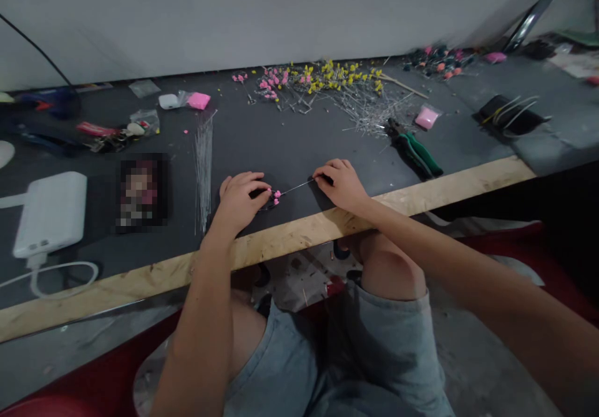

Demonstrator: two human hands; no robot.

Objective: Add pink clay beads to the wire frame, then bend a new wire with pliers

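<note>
Overall, showed a dark worktop (pixel 262 130) with a pale wooden front edge. Included, along the worktop's far side, a heap of yellow- and pink-tipped wires (pixel 327 83). Placed the left hand (pixel 241 198) and right hand (pixel 341 186) at the worktop's near middle. Displayed a white power bank (pixel 53 211) at the worktop's left, a straight wire bundle (pixel 203 173) left of its middle, and green-handled pliers (pixel 416 152) toward its right. Pinched one end of a thin wire (pixel 297 186) in the right fingertips, over the worktop's near middle. Ran toward small pink pieces (pixel 277 196) at the left fingertips; could not tell whether pinched or merely touched there.
</note>
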